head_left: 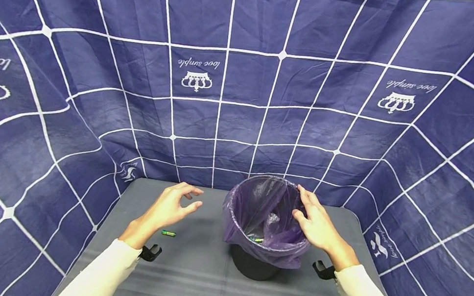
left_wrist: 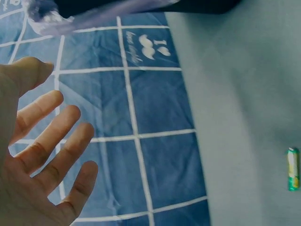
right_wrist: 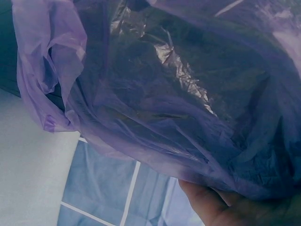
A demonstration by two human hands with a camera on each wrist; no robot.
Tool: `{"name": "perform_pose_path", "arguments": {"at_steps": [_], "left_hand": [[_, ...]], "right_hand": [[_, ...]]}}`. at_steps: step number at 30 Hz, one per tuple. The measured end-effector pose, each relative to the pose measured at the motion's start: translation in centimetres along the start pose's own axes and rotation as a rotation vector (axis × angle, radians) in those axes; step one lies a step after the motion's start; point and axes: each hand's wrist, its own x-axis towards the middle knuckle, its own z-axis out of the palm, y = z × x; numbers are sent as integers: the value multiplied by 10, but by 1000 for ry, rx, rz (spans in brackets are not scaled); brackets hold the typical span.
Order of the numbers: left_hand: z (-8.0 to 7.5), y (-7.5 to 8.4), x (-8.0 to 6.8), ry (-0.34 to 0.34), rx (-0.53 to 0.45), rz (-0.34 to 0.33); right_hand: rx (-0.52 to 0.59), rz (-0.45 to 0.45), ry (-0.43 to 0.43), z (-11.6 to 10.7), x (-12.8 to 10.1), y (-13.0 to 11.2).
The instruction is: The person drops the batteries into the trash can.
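My left hand [head_left: 170, 205] hovers over the grey table on the left, holding nothing, fingers loosely bent and spread from the thumb. Below it lies a small green and yellow battery [head_left: 169, 233], also in the left wrist view [left_wrist: 293, 169]. A dark round trash bin [head_left: 253, 264] stands right of centre, lined with a translucent purple bag [head_left: 237, 234] folded over its rim. Through the opening shows a green-yellow piece [head_left: 256, 239] like a battery. At the bin's right rim, my right hand [head_left: 317, 222] touches the bag with extended fingers; in the right wrist view the bag partly hides them.
The grey tabletop [head_left: 185, 280] ends at a blue, white-lined cloth [head_left: 244, 85] that hangs behind it and on both sides. Black straps with camera mounts sit at the left wrist [head_left: 150, 253] and the right wrist [head_left: 323, 270].
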Motion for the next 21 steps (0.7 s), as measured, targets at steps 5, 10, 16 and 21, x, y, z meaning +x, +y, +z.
{"name": "perform_pose_path", "arguments": {"at_steps": [5, 10, 16, 21], "left_hand": [[4, -17, -16, -28, 5, -46], [11, -32, -32, -42, 10, -97], [17, -50, -48, -57, 5, -141], [26, -66, -62, -85, 8, -201]], "right_hand": [[1, -2, 5, 0, 0, 1], [4, 1, 5, 3, -1, 3], [13, 7, 14, 4, 0, 3], [13, 19, 13, 4, 0, 3]]}}
